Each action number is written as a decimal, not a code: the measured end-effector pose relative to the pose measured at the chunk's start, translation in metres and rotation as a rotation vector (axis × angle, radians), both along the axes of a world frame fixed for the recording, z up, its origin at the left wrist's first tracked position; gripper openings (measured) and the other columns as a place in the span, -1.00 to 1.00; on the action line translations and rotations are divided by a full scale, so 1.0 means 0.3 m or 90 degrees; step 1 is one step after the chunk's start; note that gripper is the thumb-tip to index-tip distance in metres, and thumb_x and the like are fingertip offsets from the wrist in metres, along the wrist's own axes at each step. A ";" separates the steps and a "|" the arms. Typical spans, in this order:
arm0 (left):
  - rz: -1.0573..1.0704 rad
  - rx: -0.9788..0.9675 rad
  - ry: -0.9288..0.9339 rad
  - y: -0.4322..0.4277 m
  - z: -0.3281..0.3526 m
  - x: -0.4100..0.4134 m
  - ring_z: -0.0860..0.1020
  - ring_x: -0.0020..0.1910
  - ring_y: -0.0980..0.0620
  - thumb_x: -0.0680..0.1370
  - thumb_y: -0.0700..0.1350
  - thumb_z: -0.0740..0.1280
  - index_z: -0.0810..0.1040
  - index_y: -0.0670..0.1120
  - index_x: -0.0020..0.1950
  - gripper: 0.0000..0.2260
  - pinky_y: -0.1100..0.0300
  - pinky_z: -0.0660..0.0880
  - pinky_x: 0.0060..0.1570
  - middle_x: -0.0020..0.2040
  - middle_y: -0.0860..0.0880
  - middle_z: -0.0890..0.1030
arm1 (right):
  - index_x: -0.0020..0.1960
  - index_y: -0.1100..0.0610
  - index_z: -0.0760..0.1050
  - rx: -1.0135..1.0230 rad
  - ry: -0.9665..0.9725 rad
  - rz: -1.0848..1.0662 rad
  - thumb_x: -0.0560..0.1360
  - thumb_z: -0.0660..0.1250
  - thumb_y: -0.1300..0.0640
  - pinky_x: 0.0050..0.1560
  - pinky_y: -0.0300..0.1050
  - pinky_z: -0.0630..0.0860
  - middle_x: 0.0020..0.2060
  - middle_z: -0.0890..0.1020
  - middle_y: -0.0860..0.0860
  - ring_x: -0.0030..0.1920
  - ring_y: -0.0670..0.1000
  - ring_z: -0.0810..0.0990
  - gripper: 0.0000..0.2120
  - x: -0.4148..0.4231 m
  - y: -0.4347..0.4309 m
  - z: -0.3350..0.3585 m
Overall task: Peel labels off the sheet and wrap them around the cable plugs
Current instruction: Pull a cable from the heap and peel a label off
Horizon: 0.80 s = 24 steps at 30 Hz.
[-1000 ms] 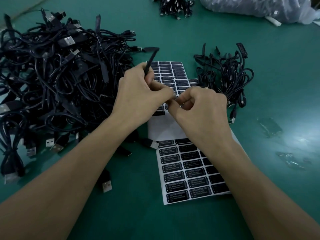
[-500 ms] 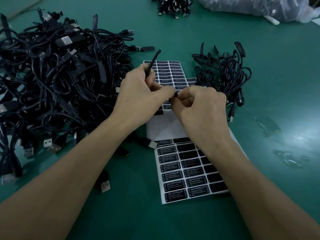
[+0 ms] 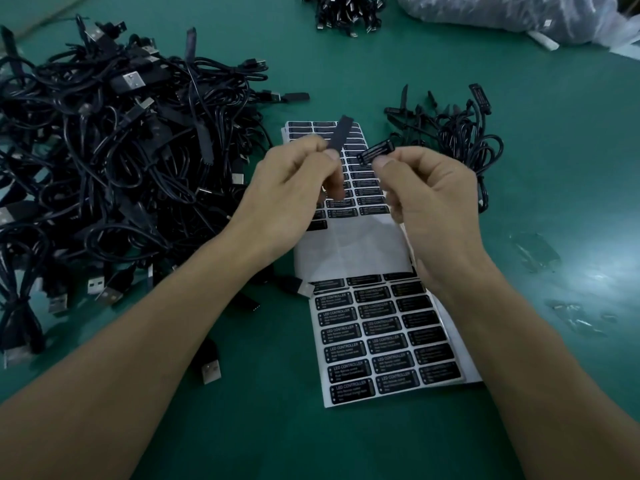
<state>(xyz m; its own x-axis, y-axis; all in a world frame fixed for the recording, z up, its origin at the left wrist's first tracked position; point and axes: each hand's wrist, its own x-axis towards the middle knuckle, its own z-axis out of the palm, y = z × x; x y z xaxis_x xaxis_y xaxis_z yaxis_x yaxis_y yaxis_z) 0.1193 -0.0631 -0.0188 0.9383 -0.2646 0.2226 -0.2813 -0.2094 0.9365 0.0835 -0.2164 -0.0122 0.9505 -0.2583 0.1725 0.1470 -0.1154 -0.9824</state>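
Green table (image 3: 536, 140) holds two label sheets, the far sheet (image 3: 367, 184) and the near sheet (image 3: 381, 341), and three cable heaps (image 3: 104, 150) (largest at your left). Your left hand (image 3: 287, 188) pinches one plug (image 3: 341, 133) above the far sheet. Your right hand (image 3: 426, 195) pinches one peeled label (image 3: 375, 152) just beside it.

hands (image 3: 287, 195) (image 3: 429, 202) 2 | peeled label (image 3: 375, 152) 1 | label sheets (image 3: 349, 251) (image 3: 381, 337) 2 | cable heaps (image 3: 104, 161) (image 3: 460, 140) (image 3: 346, 12) 3 | plastic bag (image 3: 502, 15) 1

One head-worn wide-angle camera looks forward and down, close over the green table (image 3: 519, 133).
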 end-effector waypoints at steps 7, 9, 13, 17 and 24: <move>-0.048 0.056 -0.054 -0.004 -0.007 -0.005 0.57 -0.21 -0.26 0.58 -0.03 0.26 0.68 -0.14 -0.14 -0.73 -0.07 0.53 -0.16 -0.25 -0.23 0.63 | 0.03 0.14 0.53 0.140 -0.017 -0.034 0.50 0.47 0.24 -0.18 -0.20 0.53 -0.23 0.70 0.02 -0.17 -0.03 0.66 -0.84 0.002 -0.001 0.009; -0.068 0.078 -0.068 -0.002 -0.007 -0.009 0.49 -0.34 -0.19 0.58 -0.03 0.27 0.67 -0.20 -0.15 -0.71 -0.02 0.45 -0.30 -0.28 -0.29 0.58 | 0.05 0.15 0.51 0.139 -0.039 -0.028 0.48 0.48 0.28 -0.16 -0.24 0.54 -0.27 0.71 -0.01 -0.19 -0.05 0.67 -0.79 0.002 0.000 0.010; -0.063 0.124 -0.079 0.000 -0.015 -0.011 0.47 -0.38 -0.18 0.61 -0.05 0.35 0.67 -0.16 -0.18 -0.75 0.01 0.41 -0.36 -0.31 -0.24 0.60 | 0.06 0.14 0.49 0.129 -0.050 -0.018 0.46 0.49 0.35 -0.17 -0.31 0.54 -0.29 0.72 -0.04 -0.22 -0.11 0.68 -0.73 0.002 -0.003 0.008; -0.046 0.147 -0.091 0.002 -0.023 -0.009 0.39 -0.47 0.12 0.60 -0.07 0.40 0.69 -0.11 -0.18 -0.80 0.15 0.35 -0.44 -0.37 -0.15 0.59 | 0.03 0.12 0.51 0.105 -0.051 -0.039 0.46 0.50 0.31 -0.13 -0.26 0.55 -0.26 0.72 -0.01 -0.20 -0.06 0.70 -0.76 0.003 -0.009 0.005; -0.009 0.175 -0.075 0.006 -0.024 0.000 0.34 -0.48 0.17 0.64 -0.01 0.35 0.65 -0.13 -0.21 -0.71 0.33 0.28 -0.47 -0.35 -0.17 0.62 | -0.22 0.08 0.59 0.006 -0.070 -0.066 0.57 0.36 0.22 -0.23 -0.23 0.47 -0.31 0.60 0.05 -0.27 -0.03 0.52 -0.81 0.004 -0.009 0.003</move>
<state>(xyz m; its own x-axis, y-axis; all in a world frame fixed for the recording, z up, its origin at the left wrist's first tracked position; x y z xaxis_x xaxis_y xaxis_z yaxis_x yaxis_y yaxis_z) 0.1192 -0.0614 -0.0260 0.9058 -0.3437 0.2479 -0.3898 -0.4461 0.8057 0.0848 -0.2190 -0.0112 0.8944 -0.3557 0.2714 0.2419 -0.1258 -0.9621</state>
